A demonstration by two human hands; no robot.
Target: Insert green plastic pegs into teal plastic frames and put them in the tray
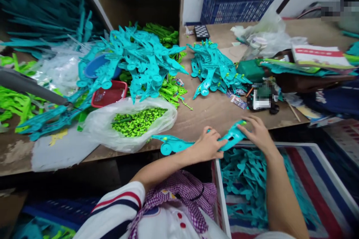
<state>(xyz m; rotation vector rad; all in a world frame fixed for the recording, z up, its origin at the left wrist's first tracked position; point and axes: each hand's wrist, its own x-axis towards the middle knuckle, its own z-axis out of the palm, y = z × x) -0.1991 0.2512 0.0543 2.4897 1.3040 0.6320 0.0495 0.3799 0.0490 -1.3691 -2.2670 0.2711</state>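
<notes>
Over the bench's front edge, my left hand is closed around the middle of a long teal plastic part. One end, with a round disc on it, sticks out to the left; the hand hides the middle. At the right end of the part, my right hand has its thumb and fingers closed on the tip, beside a small yellow-green piece. Left of my hands stands an open clear plastic bag holding many small green pieces.
Heaps of teal parts and a smaller teal pile lie behind. A red tray sits beside the bag. Below my right arm is a white-rimmed bin of teal parts. A grey bar juts in from the left.
</notes>
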